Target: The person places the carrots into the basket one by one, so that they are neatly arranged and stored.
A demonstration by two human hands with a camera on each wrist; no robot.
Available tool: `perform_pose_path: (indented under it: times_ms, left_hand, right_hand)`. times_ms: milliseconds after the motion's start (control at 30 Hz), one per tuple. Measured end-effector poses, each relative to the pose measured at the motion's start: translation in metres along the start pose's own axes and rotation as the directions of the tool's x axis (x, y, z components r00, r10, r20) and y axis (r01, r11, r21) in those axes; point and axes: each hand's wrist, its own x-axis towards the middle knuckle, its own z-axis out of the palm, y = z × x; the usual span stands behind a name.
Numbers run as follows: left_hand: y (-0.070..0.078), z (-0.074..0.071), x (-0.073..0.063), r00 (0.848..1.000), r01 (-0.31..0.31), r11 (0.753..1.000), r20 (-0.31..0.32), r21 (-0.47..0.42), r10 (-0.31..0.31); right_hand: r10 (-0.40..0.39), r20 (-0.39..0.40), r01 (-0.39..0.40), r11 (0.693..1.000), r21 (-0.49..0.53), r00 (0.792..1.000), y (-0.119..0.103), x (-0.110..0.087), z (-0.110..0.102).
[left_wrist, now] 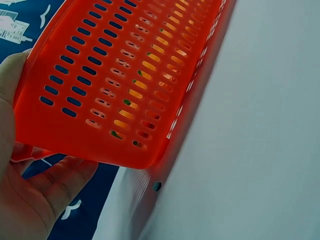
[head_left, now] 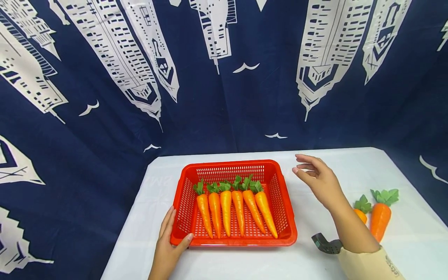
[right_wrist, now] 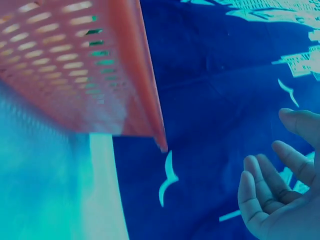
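Note:
A red plastic basket (head_left: 241,242) stands on the white table, holding several orange carrots (head_left: 226,212) with green tops, side by side. My left hand (head_left: 165,249) grips its near left corner, the thumb over the front rim and the fingers along the left side. In the left wrist view, the thumb and fingers of the left hand (left_wrist: 47,192) lie on either side of the slotted basket wall (left_wrist: 45,120). Beyond the basket's right side, my right hand (head_left: 321,182) hovers with loosely bent fingers, holding nothing. The right wrist view shows the right hand (right_wrist: 280,200) apart from the basket (right_wrist: 127,60).
To the right lie a thick carrot (head_left: 380,219) and another carrot (head_left: 360,215), partly hidden behind my right forearm. A black device (head_left: 326,245) sits at the right wrist. Behind the white table (head_left: 136,233) hangs a dark blue cloth (head_left: 227,112) with white building prints.

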Motion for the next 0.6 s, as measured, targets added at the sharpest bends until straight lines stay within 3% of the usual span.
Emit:
perform_pose_path:
  times_ms: [267, 433, 600]
  left_hand:
    - [0.000, -0.001, -0.001, 1.000, 0.003, 1.000, -0.006, 0.021, -0.003]
    - [-0.001, -0.002, -0.002, 1.000, 0.005, 1.000, -0.006, 0.026, -0.005]
    - [0.000, 0.000, -0.001, 1.000, -0.018, 1.000, -0.003, 0.011, 0.018]
  right_hand:
    - [0.133, -0.052, -0.135, 0.990, -0.039, 0.990, 0.025, -0.023, -0.018]
    - [0.265, -0.041, -0.265, 0.964, 0.007, 0.963, 0.046, -0.037, -0.028]
    - [0.335, -0.031, -0.336, 0.942, -0.015, 0.942, 0.069, -0.053, -0.041]
